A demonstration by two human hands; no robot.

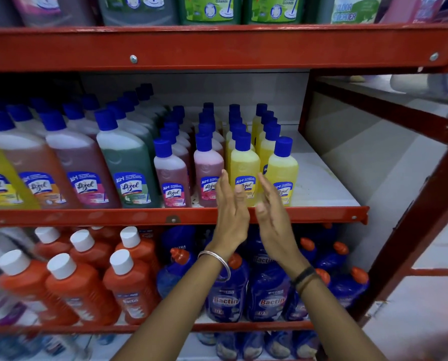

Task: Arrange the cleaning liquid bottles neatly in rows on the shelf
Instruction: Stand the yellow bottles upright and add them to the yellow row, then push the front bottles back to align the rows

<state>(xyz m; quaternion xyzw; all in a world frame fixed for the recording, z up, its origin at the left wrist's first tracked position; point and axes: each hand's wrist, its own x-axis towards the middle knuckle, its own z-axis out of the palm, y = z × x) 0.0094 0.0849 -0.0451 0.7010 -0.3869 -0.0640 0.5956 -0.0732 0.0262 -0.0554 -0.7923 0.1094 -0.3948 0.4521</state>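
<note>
Small blue-capped cleaner bottles stand in rows on the middle shelf (329, 190): two pink rows and two yellow rows. The front yellow bottle (244, 165) stands between my two hands. My left hand (229, 204) is raised flat on its left side, fingers straight. My right hand (271, 207) is raised flat on its right side, in front of the rightmost yellow bottle (282, 165). Neither hand holds anything; whether they touch the bottle I cannot tell. A front pink bottle (207, 168) stands just left of my left hand.
Larger blue-capped bottles (129, 162) in yellow, orange, pink and green fill the left of the shelf. Bare white shelf lies right of the yellow rows. Orange bottles (77, 285) and blue bottles (267, 295) fill the shelf below. A red steel beam (217, 48) runs overhead.
</note>
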